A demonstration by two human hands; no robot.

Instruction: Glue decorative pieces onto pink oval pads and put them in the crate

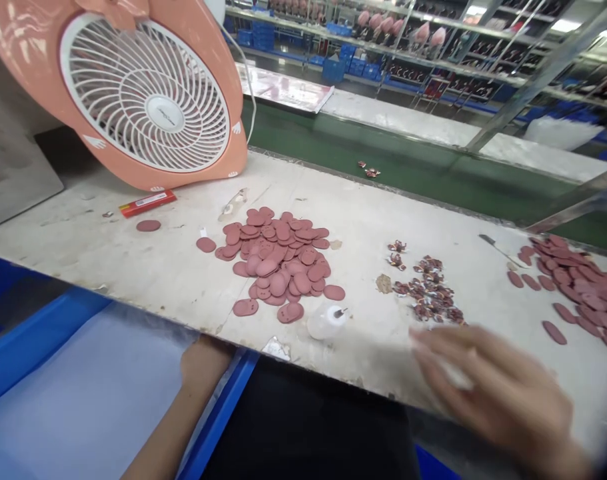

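Note:
My right hand (493, 393) is blurred with motion above the near edge of the white-topped workbench (158, 280). A white scrap (456, 373) shows under its fingers, but I cannot tell if it is held. Just ahead lies a heap of small reddish-brown printed pieces (430, 290). My left hand (206, 363) sits low at the bench's near edge, its fingers hidden. A large pile of flat, rose-coloured oval pads (278, 260) lies mid-bench, and a second pile (578, 287) lies at the right. A small white bottle (327, 322) stands near the first pile.
A pink-and-white electric fan (146, 93) leans at the bench's far left, near a red box (147, 203). A small knife (498, 249) lies by the right pile. A green conveyor belt (383, 143) runs behind the bench, and a blue-edged bin (78, 360) sits below its near edge.

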